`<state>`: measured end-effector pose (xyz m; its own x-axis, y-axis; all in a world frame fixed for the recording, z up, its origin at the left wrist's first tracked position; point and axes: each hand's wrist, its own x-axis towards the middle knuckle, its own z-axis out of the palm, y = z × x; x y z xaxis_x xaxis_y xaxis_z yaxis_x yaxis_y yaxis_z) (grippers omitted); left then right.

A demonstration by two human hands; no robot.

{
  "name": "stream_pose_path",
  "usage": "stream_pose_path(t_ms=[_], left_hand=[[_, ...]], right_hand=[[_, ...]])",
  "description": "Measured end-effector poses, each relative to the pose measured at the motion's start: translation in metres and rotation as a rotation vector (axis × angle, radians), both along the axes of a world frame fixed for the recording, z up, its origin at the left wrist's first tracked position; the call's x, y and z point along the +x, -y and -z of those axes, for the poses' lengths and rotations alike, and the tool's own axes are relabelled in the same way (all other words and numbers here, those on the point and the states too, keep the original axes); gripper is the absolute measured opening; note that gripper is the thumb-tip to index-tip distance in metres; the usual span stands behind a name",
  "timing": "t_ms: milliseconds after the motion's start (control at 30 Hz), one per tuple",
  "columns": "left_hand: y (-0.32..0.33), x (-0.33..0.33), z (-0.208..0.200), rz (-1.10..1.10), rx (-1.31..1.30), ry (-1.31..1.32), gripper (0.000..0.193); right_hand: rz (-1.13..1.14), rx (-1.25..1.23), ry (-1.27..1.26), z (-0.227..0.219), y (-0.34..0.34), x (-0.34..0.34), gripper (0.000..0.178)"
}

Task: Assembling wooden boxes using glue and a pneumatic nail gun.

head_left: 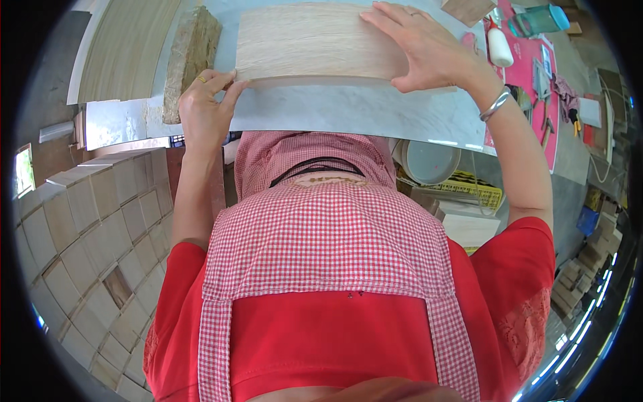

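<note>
A pale wooden panel [315, 41] lies flat on a grey worktop [355, 114] in front of me. My left hand [204, 100], a ring on one finger, grips the panel's near left corner. My right hand [425, 47], a silver bangle on its wrist, is spread over the panel's right end, thumb hooked at the near edge. Below the hands, my red shirt and red-checked apron fill the middle of the view.
A rough chipboard block [191, 57] stands just left of the panel. A white glue bottle [499, 43], a teal bottle [539, 19] and hand tools lie on a pink mat [529, 100] at right. A white bucket [429, 161] and yellow crate [479, 191] sit under the table. Wood tiles [100, 234] are stacked at left.
</note>
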<state>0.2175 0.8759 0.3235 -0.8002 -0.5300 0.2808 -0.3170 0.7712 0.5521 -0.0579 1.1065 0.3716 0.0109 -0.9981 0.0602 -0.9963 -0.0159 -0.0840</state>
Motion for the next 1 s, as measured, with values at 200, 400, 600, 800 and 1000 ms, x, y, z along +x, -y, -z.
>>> stream_pose_path(t_ms=[200,400,600,800,1000], left_hand=[[0.001,0.002,0.005,0.004,-0.01,-0.01,0.023],[0.001,0.001,0.001,0.021,-0.016,-0.016,0.023],[0.002,0.0,0.001,0.02,-0.042,0.013,0.024],[0.001,0.0,-0.002,0.012,-0.034,0.027,0.023],[0.0,0.0,-0.004,0.001,-0.076,0.056,0.022]], right_hand=[[0.169,-0.16,-0.029,0.007,-0.042,0.023,0.088],[0.724,-0.326,0.114,0.033,-0.103,0.04,0.061],[0.719,-0.372,0.214,0.048,-0.116,0.04,0.044],[0.778,-0.505,0.413,0.051,-0.128,0.044,0.026],[0.812,-0.417,0.373,0.046,-0.127,0.047,0.014]])
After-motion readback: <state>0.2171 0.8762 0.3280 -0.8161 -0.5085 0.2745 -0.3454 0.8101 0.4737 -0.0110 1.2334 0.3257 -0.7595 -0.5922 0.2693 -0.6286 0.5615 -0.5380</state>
